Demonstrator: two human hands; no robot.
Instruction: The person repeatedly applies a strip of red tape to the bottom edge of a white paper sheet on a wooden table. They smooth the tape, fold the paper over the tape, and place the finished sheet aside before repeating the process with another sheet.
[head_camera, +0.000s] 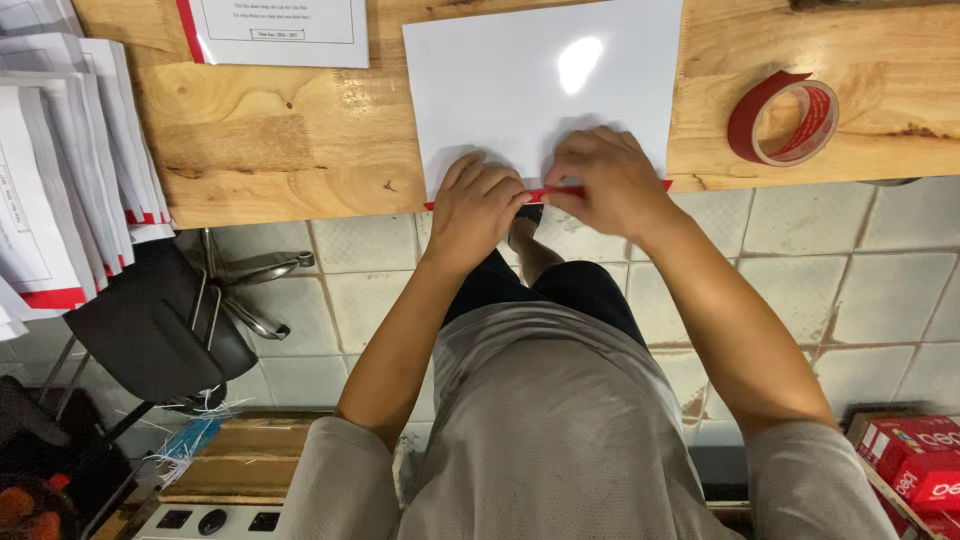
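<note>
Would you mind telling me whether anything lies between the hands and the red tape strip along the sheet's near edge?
Nothing visible does: the left hand and right hand already rest on the red tape strip at the white sheet edge.

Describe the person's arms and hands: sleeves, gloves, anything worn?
Both hands are bare: no gloves, rings, watch or bands visible on the left hand or the right hand. Forearms are uncovered up to short sleeves of a loose grey-beige T-shirt, ending about the elbows. No cables or markings show.
</note>
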